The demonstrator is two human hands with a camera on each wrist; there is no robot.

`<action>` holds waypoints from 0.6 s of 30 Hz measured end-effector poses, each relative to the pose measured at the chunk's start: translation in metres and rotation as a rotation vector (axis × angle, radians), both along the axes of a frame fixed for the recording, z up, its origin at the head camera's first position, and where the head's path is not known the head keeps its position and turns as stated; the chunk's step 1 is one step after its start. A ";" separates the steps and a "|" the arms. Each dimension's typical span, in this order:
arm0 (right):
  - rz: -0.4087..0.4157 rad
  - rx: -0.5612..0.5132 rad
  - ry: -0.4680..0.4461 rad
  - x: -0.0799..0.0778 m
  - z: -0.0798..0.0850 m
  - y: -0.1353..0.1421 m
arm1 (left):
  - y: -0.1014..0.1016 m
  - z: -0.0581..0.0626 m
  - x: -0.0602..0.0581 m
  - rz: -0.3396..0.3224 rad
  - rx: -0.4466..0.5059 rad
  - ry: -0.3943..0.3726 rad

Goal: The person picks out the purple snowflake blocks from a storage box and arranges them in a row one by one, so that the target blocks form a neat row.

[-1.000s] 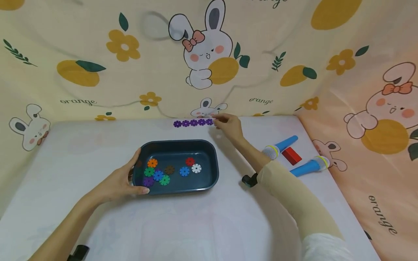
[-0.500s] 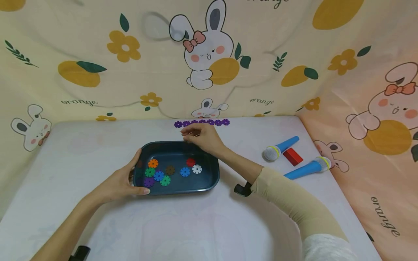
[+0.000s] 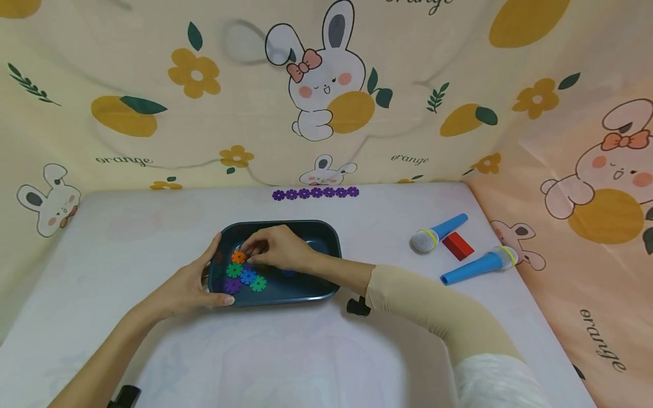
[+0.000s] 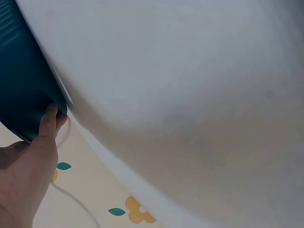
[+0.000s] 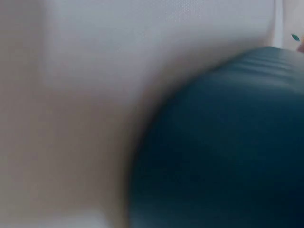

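Note:
My left hand (image 3: 199, 279) grips the left end of a dark blue-green tray (image 3: 326, 290), thumb over the near rim and fingers at the left side. The left wrist view also shows this hand (image 4: 35, 166) at the tray's corner (image 4: 28, 80). Inside the tray, my right hand (image 3: 280, 247) reaches low with bent fingers, its thumb and forefinger slightly apart beside an orange flower-shaped disc (image 3: 238, 257). Close by lie green (image 3: 234, 270), blue (image 3: 248, 276) and purple (image 3: 233, 285) discs. My right hand hides other discs. In the right wrist view, only the blurred tray (image 5: 223, 142) shows clearly.
A straight row of purple flower discs (image 3: 316, 193) lies at the table's back edge. To the right are two blue toy microphones, one farther back (image 3: 439, 232) and one nearer (image 3: 479, 265), with a red block (image 3: 458, 246) between them. A patterned cloth hangs behind.
My right hand has left the right end of the purple row and moved left and nearer, down into the tray. The row's right end is now uncovered. My left hand stays on the tray.

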State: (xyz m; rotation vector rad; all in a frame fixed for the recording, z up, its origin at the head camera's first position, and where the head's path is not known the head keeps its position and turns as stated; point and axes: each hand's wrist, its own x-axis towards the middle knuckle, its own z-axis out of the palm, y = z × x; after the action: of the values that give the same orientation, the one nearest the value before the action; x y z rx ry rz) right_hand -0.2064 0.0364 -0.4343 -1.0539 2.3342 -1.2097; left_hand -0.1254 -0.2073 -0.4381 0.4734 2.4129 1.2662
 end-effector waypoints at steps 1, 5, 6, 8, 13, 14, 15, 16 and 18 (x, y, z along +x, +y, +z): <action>0.015 0.007 0.000 0.001 -0.002 -0.004 | 0.000 0.000 0.000 -0.002 0.000 0.004; 0.082 0.045 0.013 0.008 -0.008 -0.016 | -0.001 0.000 0.001 -0.008 -0.001 0.022; 0.097 0.056 0.017 0.009 -0.010 -0.019 | -0.001 0.000 0.001 -0.007 -0.008 0.029; 0.125 0.089 0.035 0.012 -0.014 -0.022 | -0.001 0.000 0.001 -0.006 -0.017 0.039; 0.137 0.158 0.088 0.016 -0.019 -0.025 | 0.000 0.000 0.000 -0.004 -0.047 0.059; 0.133 0.166 0.098 0.016 -0.019 -0.025 | 0.000 0.000 -0.001 -0.005 -0.052 0.062; 0.130 0.173 0.108 0.016 -0.020 -0.026 | 0.000 0.000 -0.001 -0.004 -0.055 0.065; 0.132 0.179 0.120 0.016 -0.021 -0.026 | -0.001 0.000 -0.001 -0.004 -0.057 0.066; 0.148 0.197 0.146 0.017 -0.023 -0.028 | -0.001 -0.001 -0.001 -0.004 -0.057 0.068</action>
State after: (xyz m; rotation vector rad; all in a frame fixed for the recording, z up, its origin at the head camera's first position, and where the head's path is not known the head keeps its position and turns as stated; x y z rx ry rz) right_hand -0.1895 0.0089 -0.4572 -1.2557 2.3750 -0.8559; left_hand -0.1262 -0.2085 -0.4387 0.5122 2.4961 1.1946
